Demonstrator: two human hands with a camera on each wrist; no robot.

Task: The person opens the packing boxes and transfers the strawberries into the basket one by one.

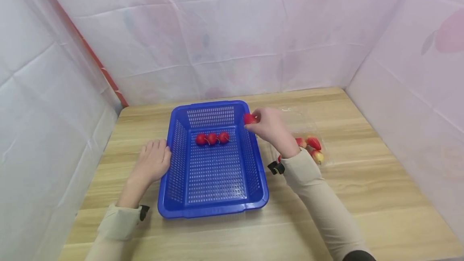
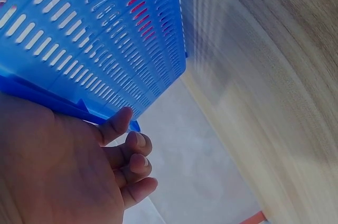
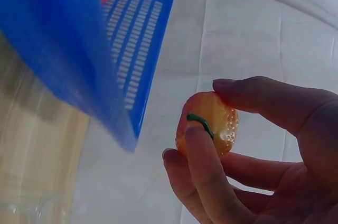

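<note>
A blue plastic basket [image 1: 217,168] with slotted walls stands on the table. Inside, three red cherries [image 1: 212,138] lie in a row across its floor. My right hand [image 1: 272,128] is raised by the basket's right rim and pinches a strawberry [image 3: 208,123] between thumb and fingers. The strawberry's yellowish stem end and green stem face the right wrist camera. On the other side my left hand [image 1: 154,160] rests against the basket's left rim, its fingers loosely bent outside the wall in the left wrist view.
To the right of the basket, partly behind my right arm, is a clear plastic box [image 1: 295,118] holding several strawberries [image 1: 313,143] and a yellow-red fruit [image 1: 317,156]. White patterned sheets [image 1: 232,43] hang behind and on both sides of the wooden table [image 1: 362,196].
</note>
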